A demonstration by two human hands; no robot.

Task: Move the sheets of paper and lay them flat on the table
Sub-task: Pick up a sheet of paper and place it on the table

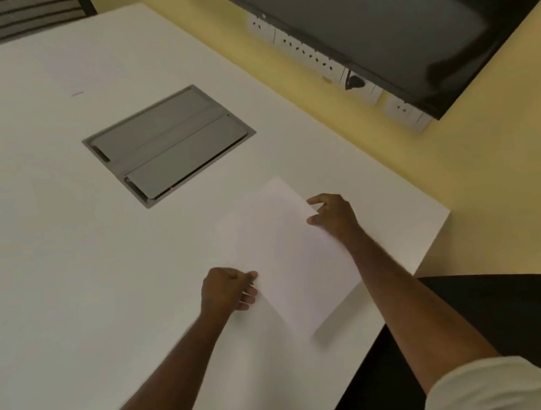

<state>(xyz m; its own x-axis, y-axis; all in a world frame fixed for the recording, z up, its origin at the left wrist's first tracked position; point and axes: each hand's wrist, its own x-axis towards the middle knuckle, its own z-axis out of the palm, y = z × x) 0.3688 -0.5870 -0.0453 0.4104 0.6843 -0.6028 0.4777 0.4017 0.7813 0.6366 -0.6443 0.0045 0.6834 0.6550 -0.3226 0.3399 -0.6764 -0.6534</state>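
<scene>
A white sheet of paper (pixel 286 257) hangs slightly above the white table (pixel 61 249), near its right edge; a shadow shows under its near corner. My left hand (pixel 229 291) pinches the sheet's left edge with thumb and fingers. My right hand (pixel 332 215) grips the sheet's right edge near the far corner. The paper is tilted, its near corner lifted off the tabletop. Only one sheet can be told apart.
A grey recessed cable box (pixel 170 145) with shut lids sits in the table's middle. A dark screen (pixel 392 16) hangs on the yellow wall, with a row of sockets (pixel 311 51) below. A black chair (pixel 21 17) stands at the far side.
</scene>
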